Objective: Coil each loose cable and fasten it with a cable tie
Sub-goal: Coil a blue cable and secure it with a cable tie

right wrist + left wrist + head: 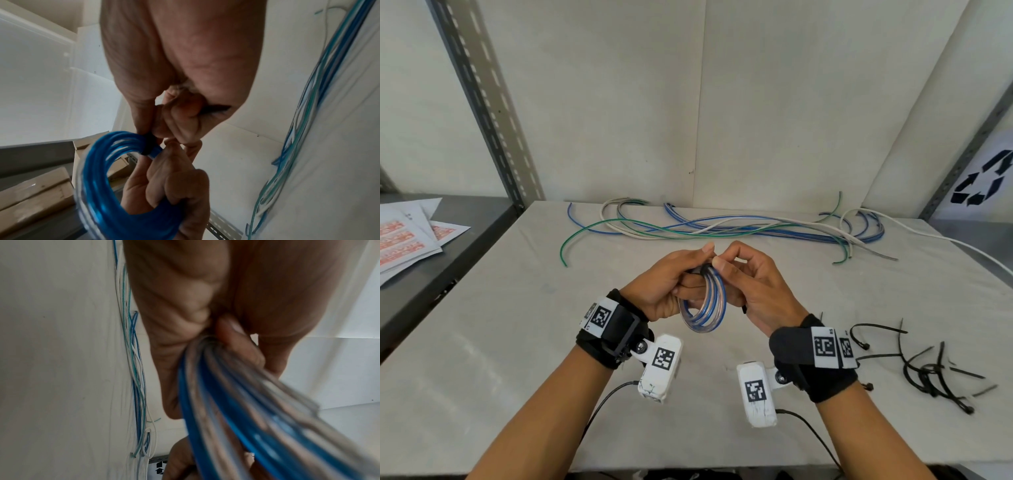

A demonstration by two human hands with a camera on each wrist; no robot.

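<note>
A coil of blue and clear cable (703,305) (246,410) (98,175) hangs above the table's middle, held between both hands. My left hand (671,284) grips the coil's top, fingers curled through the loop. A black cable tie (705,269) (150,142) wraps the coil at its top. My right hand (750,281) pinches this tie at the coil, and the tie's tail (213,108) passes through its curled fingers. The tie's head is hidden by fingers.
Loose blue, green and white cables (722,228) lie tangled along the back of the white table (517,342). Several black cable ties (928,370) lie scattered at the right. Printed sheets (407,236) sit on the grey shelf to the left.
</note>
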